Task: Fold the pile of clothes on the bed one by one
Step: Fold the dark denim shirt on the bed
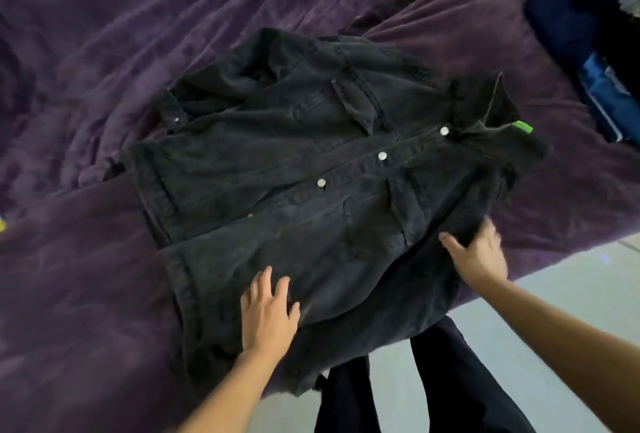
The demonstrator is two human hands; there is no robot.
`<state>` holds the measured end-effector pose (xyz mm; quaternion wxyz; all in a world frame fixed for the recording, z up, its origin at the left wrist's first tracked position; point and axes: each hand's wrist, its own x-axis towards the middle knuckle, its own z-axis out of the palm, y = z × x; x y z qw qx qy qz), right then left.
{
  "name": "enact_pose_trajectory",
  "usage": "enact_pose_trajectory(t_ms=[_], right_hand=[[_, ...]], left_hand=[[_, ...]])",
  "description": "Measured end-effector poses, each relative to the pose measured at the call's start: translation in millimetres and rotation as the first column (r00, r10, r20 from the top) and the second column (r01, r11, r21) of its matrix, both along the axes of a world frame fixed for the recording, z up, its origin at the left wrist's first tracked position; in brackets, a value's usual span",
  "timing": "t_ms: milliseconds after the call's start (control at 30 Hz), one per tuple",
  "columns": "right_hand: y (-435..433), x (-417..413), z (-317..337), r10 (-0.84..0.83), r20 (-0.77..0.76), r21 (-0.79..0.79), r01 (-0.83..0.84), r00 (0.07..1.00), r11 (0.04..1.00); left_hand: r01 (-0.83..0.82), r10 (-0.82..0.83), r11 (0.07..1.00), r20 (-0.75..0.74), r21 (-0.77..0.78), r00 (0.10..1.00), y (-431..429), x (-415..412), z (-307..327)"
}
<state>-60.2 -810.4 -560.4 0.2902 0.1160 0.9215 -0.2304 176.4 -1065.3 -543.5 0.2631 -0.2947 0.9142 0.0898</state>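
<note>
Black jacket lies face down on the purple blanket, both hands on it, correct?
No. The head view shows the black jacket face up, buttons and chest pockets showing, on the purple blanket, left hand and right hand on it.

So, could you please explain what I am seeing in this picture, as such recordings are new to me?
There is no machine here: a person wears one camera on the head, so this single picture looks forward and down at their own arms. On the bed's purple blanket lies a black denim jacket, front up, collar to the right. The left hand rests flat on its near part, fingers spread. The right hand touches the fabric nearer the collar; blur hides whether it pinches it. More clothes are piled at the top right. Below, the person's dark trouser legs stand on a pale floor.
</note>
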Motion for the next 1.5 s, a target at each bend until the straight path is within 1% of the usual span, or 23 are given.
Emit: enact_pose_trajectory(t_ms=[33, 100, 200, 267, 333, 400, 533, 600, 667, 733, 800, 867, 900, 933, 967, 1033, 1067, 1100, 1167, 1233, 1267, 1400, 1500], right_hand=[[-5, 27, -2, -0.11, 0.06, -0.032, 0.112, 0.992, 0.993], [-13, 64, -8, -0.247, 0.107, -0.072, 0.255, 0.963, 0.964], [-20, 84, -19, -0.325, 0.136, -0.119, 0.341, 0.936, 0.933], [-15, 81, -26, -0.298, 0.107, -0.113, 0.309, 0.949, 0.944], [-3, 74, -29, -0.26, 0.049, -0.117, 0.264, 0.964, 0.957], [12, 64, -24, -0.251, -0.017, -0.145, 0.246, 0.968, 0.958], [60, 59, -2, -0.293, -0.014, -0.164, 0.287, 0.956, 0.944], [82, 65, 4, -0.316, 0.053, -0.183, 0.321, 0.947, 0.929], [92, 70, 11, -0.33, 0.251, -0.225, 0.387, 0.91, 0.894], [92, 79, 21, -0.255, 0.462, -0.246, 0.399, 0.85, 0.883], [85, 87, 32, -0.123, 0.521, -0.281, 0.306, 0.844, 0.91], [76, 87, 47, -0.058, 0.502, -0.334, 0.255, 0.863, 0.908], [73, 86, 57, -0.047, 0.511, -0.375, 0.271, 0.858, 0.886], [72, 83, 68, -0.05, 0.54, -0.42, 0.321, 0.84, 0.849], [71, 79, 81, -0.062, 0.579, -0.461, 0.389, 0.813, 0.798], [74, 69, 105, -0.076, 0.635, -0.509, 0.49, 0.769, 0.708], [77, 64, 115, -0.069, 0.65, -0.524, 0.512, 0.757, 0.681], [81, 59, 122, -0.055, 0.662, -0.536, 0.523, 0.748, 0.662], [90, 51, 131, -0.035, 0.677, -0.55, 0.537, 0.735, 0.64], [99, 47, 133, -0.026, 0.682, -0.553, 0.538, 0.731, 0.636], [104, 48, 133, -0.027, 0.679, -0.544, 0.528, 0.734, 0.652], [119, 58, 131, -0.078, 0.604, -0.417, 0.397, 0.794, 0.818], [112, 62, 134, -0.095, 0.604, -0.382, 0.392, 0.792, 0.837]], left_hand=[[-0.031, 0.032, 0.999, 0.07, -0.013, 0.997, -1, 24, 0], [-0.106, 0.112, 0.994, 0.187, -0.04, 0.976, -4, 60, -5], [-0.195, 0.202, 0.979, 0.271, -0.054, 0.941, -7, 93, -20], [-0.221, 0.234, 0.972, 0.23, -0.08, 0.945, -7, 95, -29], [-0.237, 0.254, 0.962, 0.129, -0.132, 0.959, -8, 89, -34], [-0.217, 0.23, 0.96, 0.053, -0.176, 0.972, -3, 92, -34], [-0.175, 0.179, 0.976, 0.017, -0.126, 0.984, 39, 132, -19], [-0.173, 0.178, 0.976, 0.026, -0.129, 0.984, 61, 147, -12], [-0.182, 0.184, 0.964, -0.007, -0.192, 0.983, 76, 146, -7], [-0.201, 0.185, 0.961, -0.099, -0.19, 0.978, 95, 138, -1], [-0.224, 0.205, 0.969, -0.165, -0.102, 0.965, 116, 124, 5], [-0.307, 0.322, 0.944, -0.138, 0.117, 0.937, 140, 108, 7], [-0.378, 0.41, 0.894, -0.101, 0.241, 0.906, 153, 101, 6], [-0.47, 0.531, 0.798, -0.07, 0.376, 0.845, 164, 94, 4], [-0.561, 0.664, 0.645, -0.017, 0.519, 0.748, 172, 86, 1], [-0.62, 0.825, 0.311, 0.119, 0.72, 0.553, 181, 67, 0], [-0.607, 0.844, 0.198, 0.181, 0.77, 0.505, 184, 56, 0], [-0.584, 0.837, 0.117, 0.237, 0.803, 0.494, 186, 48, -2], [-0.529, 0.8, 0.011, 0.31, 0.849, 0.514, 196, 37, -3], [-0.558, 0.772, -0.072, 0.4, 0.827, 0.493, 210, 37, -2], [-0.586, 0.766, -0.099, 0.438, 0.804, 0.471, 217, 44, 0], [-0.669, 0.776, -0.157, 0.51, 0.726, 0.371, 232, 94, 10], [-0.672, 0.773, -0.181, 0.526, 0.718, 0.354, 215, 115, 28]])
